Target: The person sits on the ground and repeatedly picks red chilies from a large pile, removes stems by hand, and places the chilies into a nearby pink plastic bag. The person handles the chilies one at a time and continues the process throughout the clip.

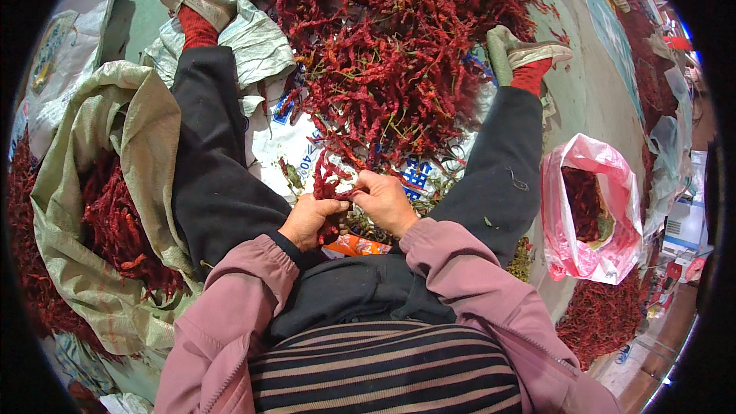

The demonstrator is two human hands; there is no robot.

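Observation:
My left hand [314,219] is closed around a small bunch of dried red chilies [326,179], which stick out above and below the fist. Close on its right, my right hand [384,201] pinches the end of a chili from that bunch between thumb and fingers. Between my outstretched legs, a large heap of dried red chilies [397,75] with greenish stems spreads over a white printed woven sack [270,152]. Loose stems and leaf bits [422,205] lie just beyond my hands.
An open green woven sack [152,121] holding chilies stands at my left. At my right is a pink-and-white plastic bag [627,195] with dark red chilies inside. More chilies [601,316] lie behind that bag. A crumpled pale sack [259,40] sits by my left foot.

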